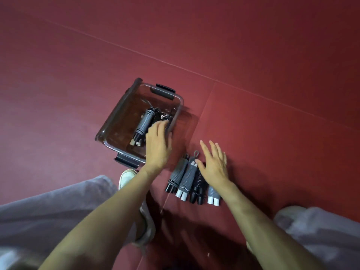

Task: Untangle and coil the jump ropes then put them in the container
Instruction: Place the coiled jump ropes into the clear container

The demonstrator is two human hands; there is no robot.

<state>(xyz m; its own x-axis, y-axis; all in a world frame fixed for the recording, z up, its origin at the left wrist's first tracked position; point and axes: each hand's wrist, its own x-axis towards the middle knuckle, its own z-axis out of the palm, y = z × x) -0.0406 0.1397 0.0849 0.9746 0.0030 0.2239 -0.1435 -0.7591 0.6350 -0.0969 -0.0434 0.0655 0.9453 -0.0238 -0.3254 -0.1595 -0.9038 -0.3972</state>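
Note:
A clear plastic container with dark clip handles stands on the red floor. Inside it lies a coiled grey jump rope with black handles, and a darker rope lies beside it. My left hand hovers over the container's near right corner, fingers apart, holding nothing. To the right of the container, several coiled jump ropes lie side by side on the floor, some with white handle ends, some with black. My right hand is spread open just above their far ends, partly hiding the rightmost ones.
The red floor mat has seams running diagonally across and one past the container's right side. My legs in grey trousers are at the lower left and lower right, and a white shoe sits just below the container.

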